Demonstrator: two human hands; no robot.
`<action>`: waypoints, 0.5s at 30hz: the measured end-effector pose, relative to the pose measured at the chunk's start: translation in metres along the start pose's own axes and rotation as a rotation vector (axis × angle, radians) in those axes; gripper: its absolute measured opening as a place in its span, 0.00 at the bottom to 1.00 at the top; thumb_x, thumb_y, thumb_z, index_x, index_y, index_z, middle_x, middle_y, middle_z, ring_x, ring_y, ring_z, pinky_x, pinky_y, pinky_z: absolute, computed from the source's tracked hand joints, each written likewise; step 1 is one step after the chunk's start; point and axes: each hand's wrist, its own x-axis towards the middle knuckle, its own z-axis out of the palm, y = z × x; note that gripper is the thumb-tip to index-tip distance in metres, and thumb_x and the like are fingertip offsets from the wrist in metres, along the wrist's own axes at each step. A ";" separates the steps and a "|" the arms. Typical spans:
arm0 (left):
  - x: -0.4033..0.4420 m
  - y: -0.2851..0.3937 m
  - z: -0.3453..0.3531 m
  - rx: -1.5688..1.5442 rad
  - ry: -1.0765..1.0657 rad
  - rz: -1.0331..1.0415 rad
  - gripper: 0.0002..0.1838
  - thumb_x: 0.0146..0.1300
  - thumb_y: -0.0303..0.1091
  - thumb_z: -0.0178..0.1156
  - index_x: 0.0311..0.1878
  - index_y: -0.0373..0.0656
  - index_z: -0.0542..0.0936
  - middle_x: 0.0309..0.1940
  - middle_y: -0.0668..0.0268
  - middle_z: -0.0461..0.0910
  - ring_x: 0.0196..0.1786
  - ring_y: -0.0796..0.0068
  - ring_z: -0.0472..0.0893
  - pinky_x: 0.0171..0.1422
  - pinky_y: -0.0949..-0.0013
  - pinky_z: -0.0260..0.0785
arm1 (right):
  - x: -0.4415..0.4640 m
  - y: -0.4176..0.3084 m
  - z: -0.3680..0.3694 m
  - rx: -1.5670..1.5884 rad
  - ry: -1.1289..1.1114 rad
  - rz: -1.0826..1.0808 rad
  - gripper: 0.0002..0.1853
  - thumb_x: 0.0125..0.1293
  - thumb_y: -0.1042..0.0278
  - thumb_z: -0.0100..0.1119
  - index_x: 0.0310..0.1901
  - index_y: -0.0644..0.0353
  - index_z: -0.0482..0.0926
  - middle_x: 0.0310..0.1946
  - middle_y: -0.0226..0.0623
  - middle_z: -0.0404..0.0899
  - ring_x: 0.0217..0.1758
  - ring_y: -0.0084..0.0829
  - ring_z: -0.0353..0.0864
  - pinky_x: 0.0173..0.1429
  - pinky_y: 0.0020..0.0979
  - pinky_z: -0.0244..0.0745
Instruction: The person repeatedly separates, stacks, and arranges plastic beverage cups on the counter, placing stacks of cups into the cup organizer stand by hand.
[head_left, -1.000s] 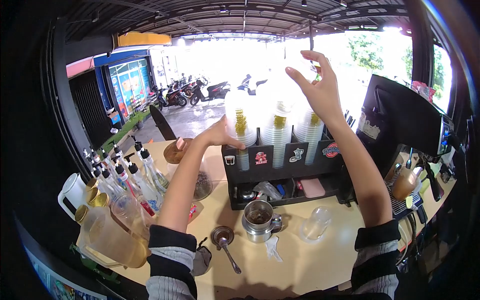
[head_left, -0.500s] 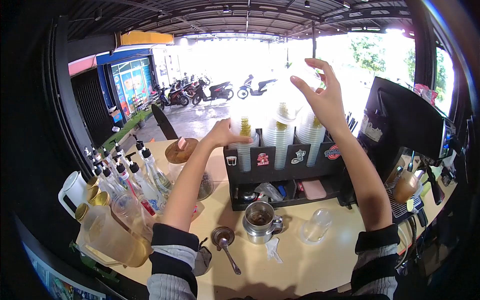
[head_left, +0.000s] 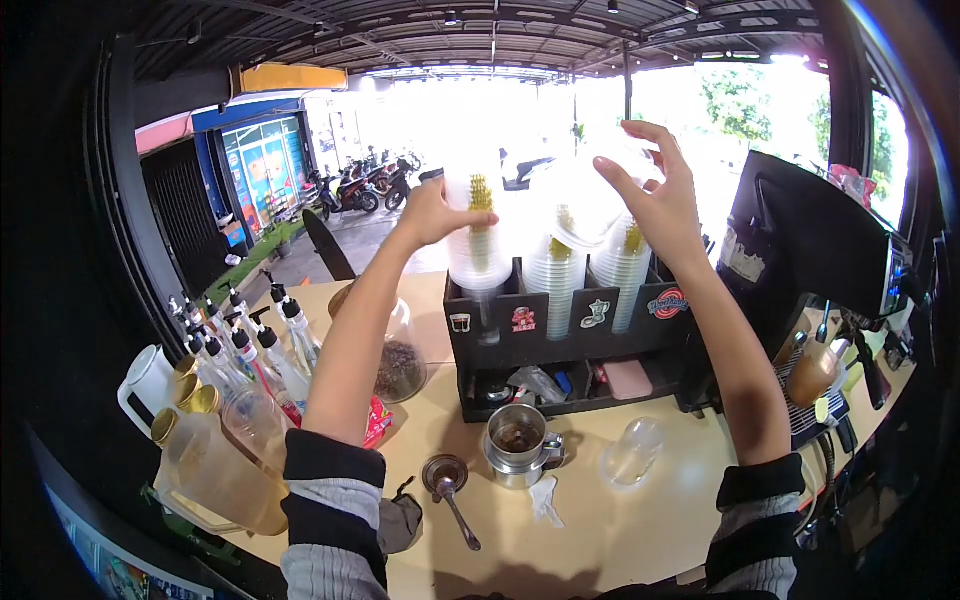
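My left hand (head_left: 440, 215) is closed around a stack of clear plastic cups (head_left: 478, 265) with gold printing, raised partly out of the left slot of the black cup holder (head_left: 560, 340). My right hand (head_left: 655, 195) curls its fingers around a clear plastic cup (head_left: 590, 225), tilted above the middle and right stacks; glare washes out much of its outline. A middle cup stack (head_left: 555, 285) and a right cup stack (head_left: 622, 285) stand in the other slots.
Below on the counter are a metal cup (head_left: 518, 445), a tamper-like metal tool (head_left: 450, 485) and a clear cup (head_left: 635, 450). Pump bottles (head_left: 270, 350) and jugs (head_left: 215, 460) crowd the left. A black machine (head_left: 810, 240) stands right. A jar (head_left: 400, 365) sits beside my left forearm.
My left hand has risen with the left cup stack, lifting it in its slot. My right hand has shifted slightly right and down with the clear cup.
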 end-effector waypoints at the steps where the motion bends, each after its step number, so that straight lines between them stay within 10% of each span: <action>1: 0.004 0.001 -0.005 0.013 -0.006 -0.022 0.29 0.39 0.50 0.74 0.41 0.40 0.80 0.36 0.63 0.83 0.38 0.74 0.81 0.49 0.70 0.70 | 0.000 0.001 -0.001 0.017 -0.020 0.006 0.30 0.54 0.50 0.66 0.55 0.57 0.70 0.55 0.41 0.69 0.59 0.44 0.66 0.54 0.46 0.67; 15: 0.013 -0.004 -0.068 -0.029 0.144 -0.076 0.27 0.41 0.51 0.73 0.39 0.39 0.83 0.35 0.63 0.83 0.38 0.74 0.82 0.45 0.71 0.72 | -0.008 -0.004 0.046 0.193 -0.158 -0.049 0.30 0.53 0.56 0.68 0.54 0.61 0.68 0.51 0.41 0.70 0.52 0.36 0.70 0.49 0.37 0.71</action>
